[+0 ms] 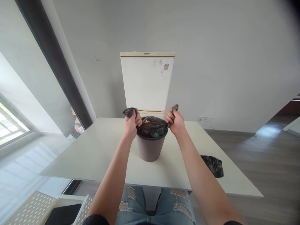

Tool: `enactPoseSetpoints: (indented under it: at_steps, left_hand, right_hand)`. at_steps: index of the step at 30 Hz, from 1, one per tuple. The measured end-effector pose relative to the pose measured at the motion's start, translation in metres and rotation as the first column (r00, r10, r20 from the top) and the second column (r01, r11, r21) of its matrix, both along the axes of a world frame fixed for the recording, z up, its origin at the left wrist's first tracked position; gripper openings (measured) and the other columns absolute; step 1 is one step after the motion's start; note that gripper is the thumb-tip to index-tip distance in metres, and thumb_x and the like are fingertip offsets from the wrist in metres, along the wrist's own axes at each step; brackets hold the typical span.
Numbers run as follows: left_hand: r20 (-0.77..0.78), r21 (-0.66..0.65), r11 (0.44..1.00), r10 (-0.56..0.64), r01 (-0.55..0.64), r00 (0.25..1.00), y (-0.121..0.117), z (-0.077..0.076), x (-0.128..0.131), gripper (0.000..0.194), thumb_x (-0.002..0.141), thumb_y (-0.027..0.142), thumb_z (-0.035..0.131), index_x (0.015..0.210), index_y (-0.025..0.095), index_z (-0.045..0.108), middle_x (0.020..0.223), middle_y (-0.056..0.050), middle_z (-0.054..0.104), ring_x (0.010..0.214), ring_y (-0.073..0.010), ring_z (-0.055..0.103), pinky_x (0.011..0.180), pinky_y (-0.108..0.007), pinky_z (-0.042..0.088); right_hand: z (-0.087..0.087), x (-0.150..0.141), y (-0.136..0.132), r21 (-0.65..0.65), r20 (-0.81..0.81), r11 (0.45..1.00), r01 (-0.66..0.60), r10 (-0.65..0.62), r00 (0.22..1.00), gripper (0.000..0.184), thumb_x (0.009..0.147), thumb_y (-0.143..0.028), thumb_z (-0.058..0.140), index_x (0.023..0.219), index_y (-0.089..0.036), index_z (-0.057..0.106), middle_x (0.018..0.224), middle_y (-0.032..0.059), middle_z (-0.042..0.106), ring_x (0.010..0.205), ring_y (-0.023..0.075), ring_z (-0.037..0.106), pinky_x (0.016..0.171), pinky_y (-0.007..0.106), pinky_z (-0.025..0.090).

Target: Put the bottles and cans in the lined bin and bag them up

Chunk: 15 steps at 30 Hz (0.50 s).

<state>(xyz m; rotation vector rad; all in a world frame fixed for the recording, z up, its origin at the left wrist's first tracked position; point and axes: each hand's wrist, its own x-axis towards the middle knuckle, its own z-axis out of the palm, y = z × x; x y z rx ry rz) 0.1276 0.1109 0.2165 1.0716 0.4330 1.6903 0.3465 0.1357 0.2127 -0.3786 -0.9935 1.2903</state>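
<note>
at the bin (151, 148) on the bench (98, 150), left hand (133, 122) and right hand (175, 121) each grip one side of the black bag (153, 127) inside it, ends poking above both fists

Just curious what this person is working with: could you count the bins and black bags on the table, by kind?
Bin: 1
Black bags: 2 (lining bag, inside the bin; loose bag, by the right forearm)
Total: 3
</note>
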Motion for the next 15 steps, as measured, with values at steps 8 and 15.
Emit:
enactPoseSetpoints:
  at_steps: [8, 15]
  left_hand:
    - [-0.473, -0.013, 0.998, -0.055, 0.056, 0.879, -0.013, 0.004, 0.014, 0.018, 0.093, 0.032, 0.060, 0.083, 0.018, 0.066, 0.069, 0.000, 0.055, 0.068, -0.0149, 0.055, 0.065, -0.026, 0.049]
    - [-0.565, 0.171, 0.970, 0.242, -0.176, 0.789, -0.015, 0.007, 0.014, 0.047, 0.075, 0.006, 0.058, 0.118, 0.022, 0.070, 0.080, 0.000, 0.072, 0.077, -0.0177, 0.069, 0.080, -0.032, 0.057]
  right_hand:
    - [0.023, -0.012, -0.013, 0.096, 0.475, 0.968, -0.231, 0.159, 0.865, 0.025, 0.079, -0.030, 0.067, 0.101, -0.020, 0.063, 0.073, -0.0018, 0.054, 0.061, 0.0138, 0.044, 0.057, 0.029, 0.034]
    - [0.010, -0.026, -0.007, 0.113, 0.481, 0.992, -0.049, -0.012, 0.876, 0.039, 0.085, -0.050, 0.076, 0.091, -0.027, 0.045, 0.062, -0.0092, 0.051, 0.051, 0.0099, 0.036, 0.054, 0.026, 0.029]
